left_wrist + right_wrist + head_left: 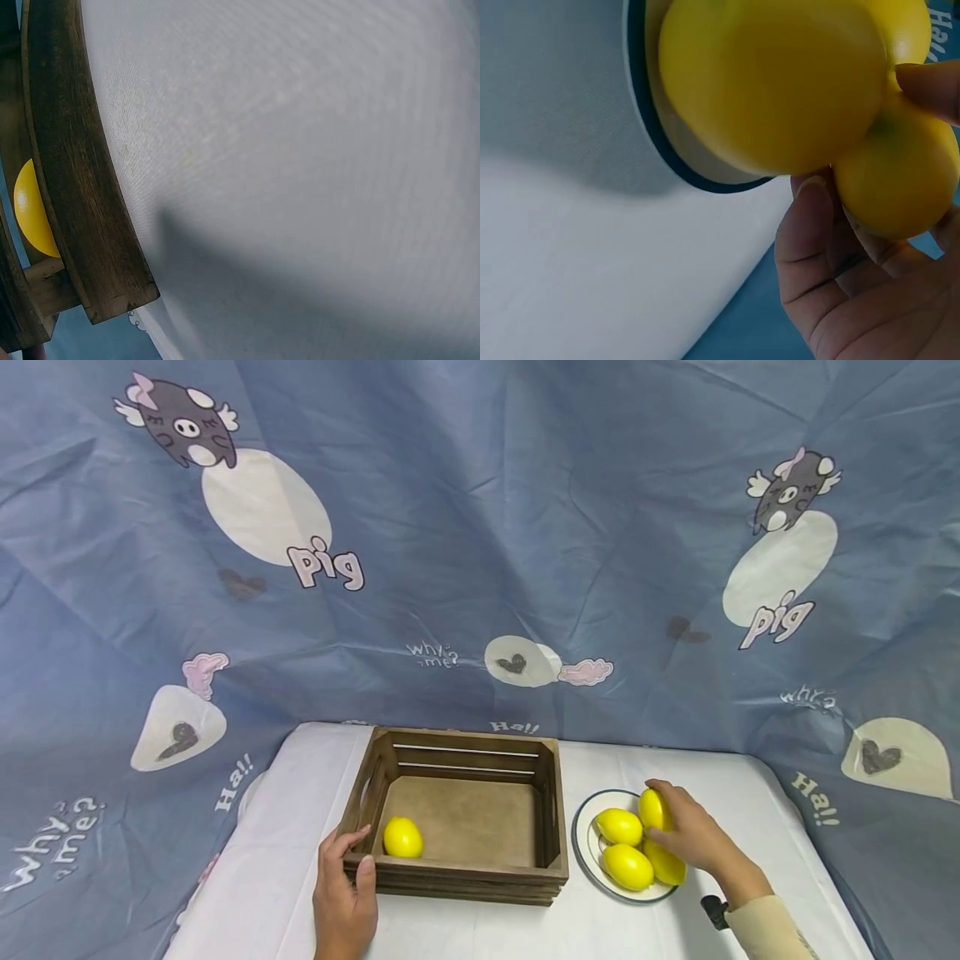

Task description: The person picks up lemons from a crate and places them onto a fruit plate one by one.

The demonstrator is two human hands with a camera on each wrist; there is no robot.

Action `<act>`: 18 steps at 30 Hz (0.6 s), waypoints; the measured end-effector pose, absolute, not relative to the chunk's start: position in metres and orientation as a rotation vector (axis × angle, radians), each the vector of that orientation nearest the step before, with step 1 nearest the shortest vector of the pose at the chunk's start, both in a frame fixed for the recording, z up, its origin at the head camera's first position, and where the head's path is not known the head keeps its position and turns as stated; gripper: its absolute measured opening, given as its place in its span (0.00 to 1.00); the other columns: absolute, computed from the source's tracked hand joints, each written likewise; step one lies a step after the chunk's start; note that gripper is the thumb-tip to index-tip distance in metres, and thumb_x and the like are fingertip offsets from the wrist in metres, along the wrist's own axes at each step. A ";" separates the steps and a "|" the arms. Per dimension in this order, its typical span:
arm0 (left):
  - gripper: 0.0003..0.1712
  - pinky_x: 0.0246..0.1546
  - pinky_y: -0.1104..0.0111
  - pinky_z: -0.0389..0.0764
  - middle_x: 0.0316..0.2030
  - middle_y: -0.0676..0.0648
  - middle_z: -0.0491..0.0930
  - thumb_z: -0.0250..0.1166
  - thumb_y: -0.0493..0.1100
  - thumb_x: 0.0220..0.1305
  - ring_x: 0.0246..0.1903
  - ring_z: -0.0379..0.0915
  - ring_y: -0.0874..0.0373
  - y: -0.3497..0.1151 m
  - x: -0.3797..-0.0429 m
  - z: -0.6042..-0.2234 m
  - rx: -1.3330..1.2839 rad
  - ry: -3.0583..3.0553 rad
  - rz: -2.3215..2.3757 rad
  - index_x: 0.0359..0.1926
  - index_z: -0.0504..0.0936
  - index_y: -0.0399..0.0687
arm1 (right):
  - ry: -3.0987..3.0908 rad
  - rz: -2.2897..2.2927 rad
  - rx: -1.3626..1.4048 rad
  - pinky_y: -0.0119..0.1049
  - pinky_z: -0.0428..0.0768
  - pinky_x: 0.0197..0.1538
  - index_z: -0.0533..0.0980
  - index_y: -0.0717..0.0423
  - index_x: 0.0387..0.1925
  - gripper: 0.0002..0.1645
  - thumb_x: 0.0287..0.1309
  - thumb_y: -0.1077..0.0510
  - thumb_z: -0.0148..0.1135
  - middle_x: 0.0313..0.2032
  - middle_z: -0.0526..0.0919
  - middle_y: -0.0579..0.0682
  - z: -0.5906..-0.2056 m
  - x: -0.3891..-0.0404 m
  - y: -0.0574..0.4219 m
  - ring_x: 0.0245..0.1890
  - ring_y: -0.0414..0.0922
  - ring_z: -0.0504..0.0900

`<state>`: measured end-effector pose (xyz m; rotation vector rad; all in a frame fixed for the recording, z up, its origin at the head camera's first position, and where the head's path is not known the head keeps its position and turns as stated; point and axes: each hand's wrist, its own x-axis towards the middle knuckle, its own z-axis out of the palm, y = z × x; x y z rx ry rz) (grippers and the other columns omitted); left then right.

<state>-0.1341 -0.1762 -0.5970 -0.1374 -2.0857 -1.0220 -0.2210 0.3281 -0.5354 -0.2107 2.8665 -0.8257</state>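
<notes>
In the head view, a brown slatted wooden crate (465,877) stands at the centre with one yellow lemon (402,837) in its front left corner. My left hand (347,893) holds that corner, thumb against the front wall and fingers at the left rim. To the right, a white plate (592,852) with a dark rim bears several lemons (627,867). My right hand (693,831) grips the rearmost lemon (654,808) at the plate's far right side. The right wrist view shows this gripped lemon (900,172) between thumb and fingers, beside a larger-looking lemon (772,82).
A white cloth (600,935) covers the table. Behind it and at both sides hangs a blue printed curtain (420,568). A narrow strip of cloth separates crate and plate. A dark band (715,912) sits at my right wrist, by a cream sleeve (772,927).
</notes>
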 end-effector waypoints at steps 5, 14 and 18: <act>0.20 0.70 0.77 0.56 0.57 0.39 0.78 0.59 0.37 0.73 0.65 0.68 0.56 -0.177 -0.134 -0.597 -0.141 -2.095 -1.021 0.61 0.71 0.32 | 2.861 -0.737 -0.210 0.62 0.79 0.53 0.64 0.59 0.73 0.44 0.58 0.59 0.73 0.61 0.74 0.63 -0.538 -0.227 0.323 0.49 0.55 0.78; 0.19 0.70 0.77 0.57 0.56 0.40 0.79 0.60 0.35 0.72 0.64 0.68 0.55 -0.178 -0.134 -0.600 -0.146 -2.090 -1.005 0.60 0.70 0.33 | 2.875 -0.648 -0.307 0.68 0.74 0.60 0.71 0.58 0.71 0.39 0.58 0.63 0.70 0.63 0.74 0.63 -0.548 -0.230 0.315 0.59 0.63 0.78; 0.19 0.70 0.77 0.57 0.56 0.40 0.79 0.58 0.39 0.75 0.64 0.69 0.55 -0.178 -0.135 -0.599 -0.152 -2.088 -1.000 0.60 0.71 0.32 | 2.885 -0.657 -0.320 0.68 0.73 0.61 0.72 0.58 0.70 0.37 0.58 0.64 0.70 0.63 0.75 0.61 -0.551 -0.230 0.313 0.60 0.63 0.77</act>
